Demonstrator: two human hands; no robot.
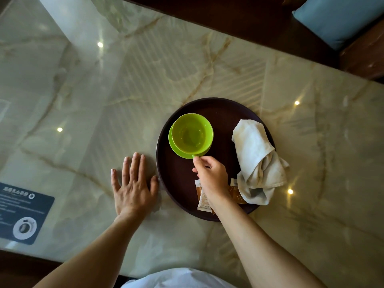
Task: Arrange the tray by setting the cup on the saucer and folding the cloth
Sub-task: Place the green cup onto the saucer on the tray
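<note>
A round dark brown tray lies on the marble table. On its left part a lime green cup sits over a matching green saucer, whose rim shows to the left and below. My right hand pinches the cup's small handle at the near side. A crumpled off-white cloth lies on the tray's right part, hanging over the rim. My left hand rests flat and spread on the table, its little finger touching the tray's left edge.
Two paper sachets lie on the tray's near part, partly under my right wrist and the cloth. A dark blue printed card sits at the table's left near edge. A blue cushion lies beyond the far edge.
</note>
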